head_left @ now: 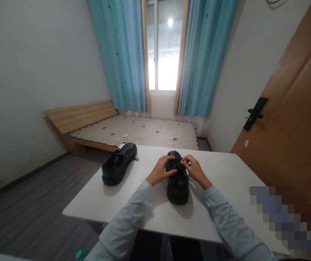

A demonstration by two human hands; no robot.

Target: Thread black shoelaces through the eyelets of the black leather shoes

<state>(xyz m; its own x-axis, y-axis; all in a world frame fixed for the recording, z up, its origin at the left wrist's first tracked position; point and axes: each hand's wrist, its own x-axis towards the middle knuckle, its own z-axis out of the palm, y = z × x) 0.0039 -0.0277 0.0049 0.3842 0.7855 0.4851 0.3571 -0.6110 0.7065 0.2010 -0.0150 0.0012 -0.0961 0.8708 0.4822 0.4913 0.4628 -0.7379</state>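
Note:
A black lace-up shoe (177, 192) stands on the white table (144, 214), its heel toward me and its toe pointing away. Over its front, my right hand (193, 166) pinches the black shoelace (179, 161) between thumb and fingertips. My left hand (162, 169) lies against the shoe's left side, thumb and fingers curled over the lacing; what its fingertips hold is too dark to make out. To the left, a second black shoe (114, 170) rests on the table, with a lace loop sticking out at its right side.
Beyond the table is a bed with a patterned mattress (155, 130) and a small white remote (125, 136) on it. Blue curtains (125, 54) flank a window. A wooden door (288, 108) with a black handle stands at right. A blurred patch covers the lower right.

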